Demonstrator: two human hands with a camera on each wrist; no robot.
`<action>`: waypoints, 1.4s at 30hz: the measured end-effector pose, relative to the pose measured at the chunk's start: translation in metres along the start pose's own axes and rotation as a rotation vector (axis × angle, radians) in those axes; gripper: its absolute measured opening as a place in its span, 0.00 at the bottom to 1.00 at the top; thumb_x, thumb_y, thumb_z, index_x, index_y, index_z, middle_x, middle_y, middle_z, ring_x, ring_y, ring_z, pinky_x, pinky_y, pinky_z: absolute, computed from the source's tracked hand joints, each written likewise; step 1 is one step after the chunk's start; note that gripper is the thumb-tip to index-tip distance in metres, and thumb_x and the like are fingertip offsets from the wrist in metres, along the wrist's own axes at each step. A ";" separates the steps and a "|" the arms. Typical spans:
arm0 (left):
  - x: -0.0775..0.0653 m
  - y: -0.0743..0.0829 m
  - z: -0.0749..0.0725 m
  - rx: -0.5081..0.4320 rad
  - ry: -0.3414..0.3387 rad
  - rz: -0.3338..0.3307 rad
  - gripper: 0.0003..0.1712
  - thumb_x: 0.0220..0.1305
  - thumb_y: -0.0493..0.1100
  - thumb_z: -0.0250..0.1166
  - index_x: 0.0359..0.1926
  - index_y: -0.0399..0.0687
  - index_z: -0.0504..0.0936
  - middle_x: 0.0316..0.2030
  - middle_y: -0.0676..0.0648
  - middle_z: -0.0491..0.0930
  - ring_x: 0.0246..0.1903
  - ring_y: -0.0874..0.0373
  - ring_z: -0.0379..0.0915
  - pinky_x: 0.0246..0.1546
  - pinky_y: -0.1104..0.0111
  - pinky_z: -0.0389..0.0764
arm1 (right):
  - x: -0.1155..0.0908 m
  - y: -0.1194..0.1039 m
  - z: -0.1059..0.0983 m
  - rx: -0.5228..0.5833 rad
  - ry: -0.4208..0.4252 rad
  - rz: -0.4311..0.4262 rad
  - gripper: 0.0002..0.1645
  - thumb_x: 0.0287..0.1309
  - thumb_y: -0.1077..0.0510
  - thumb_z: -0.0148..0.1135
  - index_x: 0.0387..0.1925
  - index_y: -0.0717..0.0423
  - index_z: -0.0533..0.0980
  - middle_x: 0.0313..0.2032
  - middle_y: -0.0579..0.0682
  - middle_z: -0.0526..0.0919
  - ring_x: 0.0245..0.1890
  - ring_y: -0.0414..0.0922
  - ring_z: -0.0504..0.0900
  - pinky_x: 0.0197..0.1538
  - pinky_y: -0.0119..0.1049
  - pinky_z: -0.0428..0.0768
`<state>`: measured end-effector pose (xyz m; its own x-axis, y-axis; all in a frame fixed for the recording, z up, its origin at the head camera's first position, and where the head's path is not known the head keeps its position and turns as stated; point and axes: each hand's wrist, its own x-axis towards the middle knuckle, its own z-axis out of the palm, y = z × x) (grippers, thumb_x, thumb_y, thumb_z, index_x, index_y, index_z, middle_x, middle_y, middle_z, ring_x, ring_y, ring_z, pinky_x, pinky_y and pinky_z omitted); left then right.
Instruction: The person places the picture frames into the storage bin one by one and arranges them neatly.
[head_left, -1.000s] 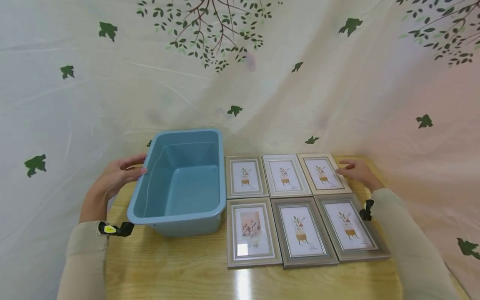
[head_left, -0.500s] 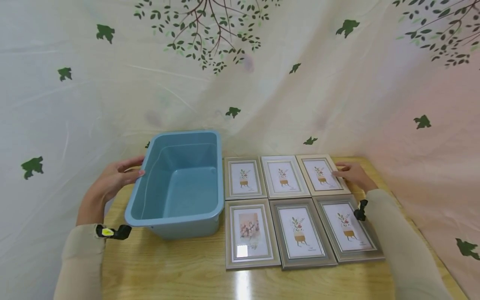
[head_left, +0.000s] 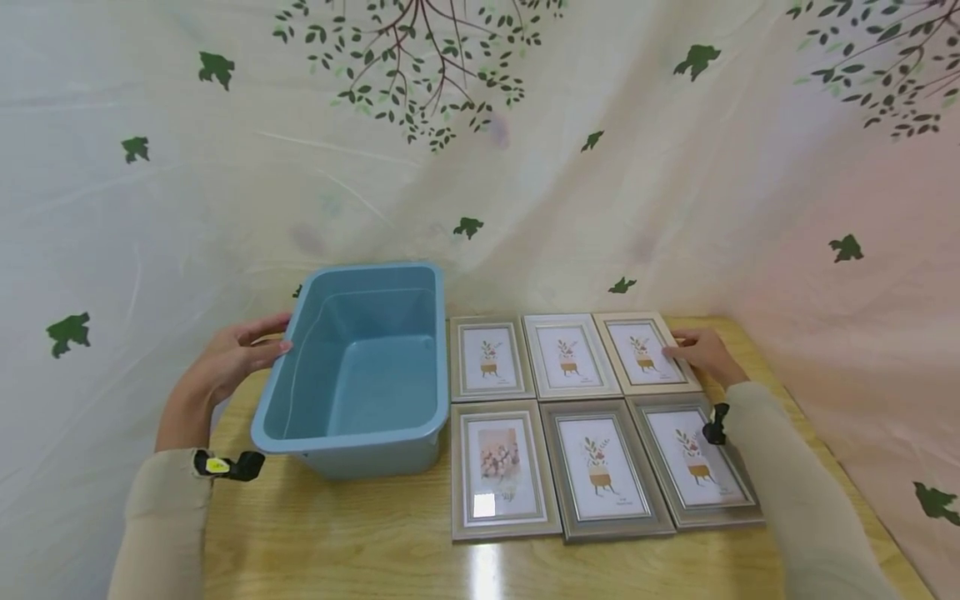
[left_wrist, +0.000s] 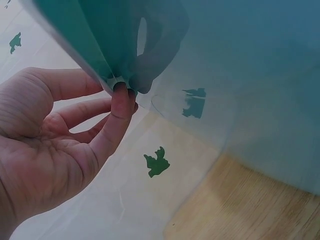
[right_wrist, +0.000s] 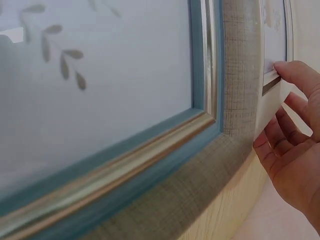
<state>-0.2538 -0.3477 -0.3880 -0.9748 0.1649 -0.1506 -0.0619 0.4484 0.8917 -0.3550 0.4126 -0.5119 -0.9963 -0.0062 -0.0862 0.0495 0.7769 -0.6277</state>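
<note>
Left hand (head_left: 225,357), thumb and fingers closed in a pinch, holds the left rim of one open-topped, rectangular, light-blue plastic tub (head_left: 367,461) on a yellowish wood-grain table (head_left: 337,537). Just right of it lie two rows of rectangular frames: far, one silver-beige frame (head_left: 491,358), one white frame (head_left: 572,354), one cream frame (head_left: 641,354); near, one beige flower-picture frame (head_left: 506,469), two grey-brown frames (head_left: 607,471). Right hand (head_left: 708,353), thumb on the face and fingers curled, grips the cream frame's right edge.
</note>
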 end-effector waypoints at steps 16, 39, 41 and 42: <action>0.003 0.000 0.003 -0.045 0.000 0.006 0.44 0.73 0.51 0.63 0.80 0.43 0.54 0.76 0.34 0.57 0.49 0.80 0.74 0.49 0.78 0.80 | -0.006 -0.008 0.002 0.092 0.044 0.122 0.36 0.64 0.54 0.67 0.67 0.71 0.70 0.61 0.74 0.76 0.51 0.57 0.81 0.39 0.26 0.74; -0.006 -0.004 0.004 -0.014 0.014 0.035 0.43 0.73 0.52 0.63 0.79 0.41 0.56 0.75 0.32 0.58 0.49 0.79 0.75 0.49 0.76 0.80 | 0.011 -0.048 -0.067 0.173 -0.384 0.080 0.42 0.75 0.51 0.56 0.76 0.71 0.53 0.63 0.64 0.77 0.56 0.52 0.81 0.61 0.51 0.79; -0.006 -0.004 0.004 -0.017 0.015 0.035 0.43 0.73 0.52 0.63 0.79 0.41 0.55 0.75 0.32 0.57 0.49 0.79 0.75 0.49 0.76 0.80 | 0.014 -0.055 -0.070 0.179 -0.390 0.087 0.42 0.74 0.53 0.58 0.76 0.72 0.53 0.61 0.64 0.79 0.55 0.51 0.82 0.60 0.50 0.80; -0.006 -0.004 0.004 -0.016 0.016 0.033 0.43 0.73 0.52 0.63 0.79 0.41 0.55 0.75 0.32 0.57 0.49 0.79 0.75 0.50 0.76 0.80 | 0.016 -0.058 -0.071 0.181 -0.395 0.089 0.42 0.74 0.54 0.58 0.76 0.72 0.53 0.61 0.63 0.79 0.54 0.51 0.82 0.59 0.49 0.81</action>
<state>-0.2471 -0.3467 -0.3924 -0.9796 0.1653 -0.1144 -0.0331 0.4287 0.9029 -0.3784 0.4119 -0.4222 -0.8860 -0.2116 -0.4125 0.1802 0.6627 -0.7269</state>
